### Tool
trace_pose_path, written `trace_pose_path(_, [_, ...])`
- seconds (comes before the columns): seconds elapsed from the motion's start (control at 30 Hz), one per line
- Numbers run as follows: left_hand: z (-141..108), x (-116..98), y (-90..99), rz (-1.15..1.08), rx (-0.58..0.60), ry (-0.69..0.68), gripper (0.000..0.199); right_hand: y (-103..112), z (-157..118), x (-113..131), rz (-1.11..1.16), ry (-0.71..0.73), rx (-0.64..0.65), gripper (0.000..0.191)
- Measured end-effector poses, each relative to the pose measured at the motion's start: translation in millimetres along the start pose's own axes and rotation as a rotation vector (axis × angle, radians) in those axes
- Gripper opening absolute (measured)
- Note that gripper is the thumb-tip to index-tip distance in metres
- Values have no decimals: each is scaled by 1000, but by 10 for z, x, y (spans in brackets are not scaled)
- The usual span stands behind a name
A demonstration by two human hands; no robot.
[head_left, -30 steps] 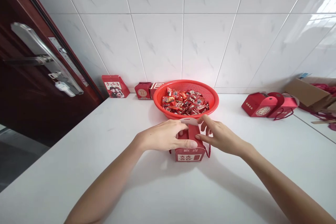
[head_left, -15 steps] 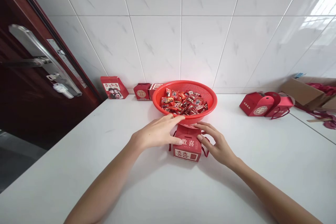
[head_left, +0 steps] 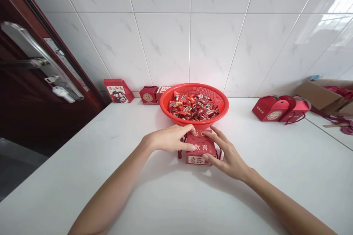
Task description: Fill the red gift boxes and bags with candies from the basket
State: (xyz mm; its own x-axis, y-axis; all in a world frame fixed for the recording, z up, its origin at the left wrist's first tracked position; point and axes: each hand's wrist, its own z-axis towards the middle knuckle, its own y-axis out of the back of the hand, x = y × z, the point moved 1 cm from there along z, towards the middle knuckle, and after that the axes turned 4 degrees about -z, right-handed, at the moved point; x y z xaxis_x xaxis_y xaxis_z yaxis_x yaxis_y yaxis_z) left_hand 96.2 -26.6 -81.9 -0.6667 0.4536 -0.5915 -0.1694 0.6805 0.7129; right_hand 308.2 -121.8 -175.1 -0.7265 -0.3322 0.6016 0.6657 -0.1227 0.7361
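Red gift box (head_left: 200, 150) sits on white table (head_left: 154, 198), directly on near side of red basket (head_left: 226, 106); whether the two touch, can't tell. Box top nearly flat: near and far flaps, both with white characters, lean in and meet around slots mid-top. Front face carries a white panel with red pattern. Dark red cord handle shows on both sides of the box. Left hand (head_left: 169, 140), near side of basket and slightly left of its middle: thumb on near flap, index bent onto far flap, other fingers hidden; contact clear, actual grip can't tell. Right hand (head_left: 228, 156), near side of basket and slightly right: fingers spread loosely over the top, thumb at front edge, not clenched. Basket holds a heap of red wrapped candies (head_left: 194, 108). Left of basket: small red box (head_left: 148, 95) with round emblem, and farther left, a red box with couple picture (head_left: 118, 91). A white-labelled box (head_left: 163, 90) is partly hidden behind basket's left rim. Well right of basket: two red handled boxes (head_left: 268, 109) side by side, then an open cardboard carton (head_left: 317, 93). Far left of basket: dark door with metal handle (head_left: 34, 63) and hanging keys (head_left: 63, 93).
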Motion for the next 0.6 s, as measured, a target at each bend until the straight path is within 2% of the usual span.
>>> trace_pose_path(0.1, [29, -8, -25, -34, -4, -12, 42, 85, 42, -54, 62, -20, 52, 68])
trace_pose_path(0.2, [70, -18, -75, -25, -39, -34, 40, 170, 57, -122, 108, -29, 44, 66])
trace_pose_path(0.4, [166, 0, -164, -96, -190, -145, 32, 221, 59, -217, 108, 94, 4, 60])
trace_pose_path(0.6, [254, 37, -236, -283, -217, -102, 41, 269, 83, -250, 148, 78, 91, 61])
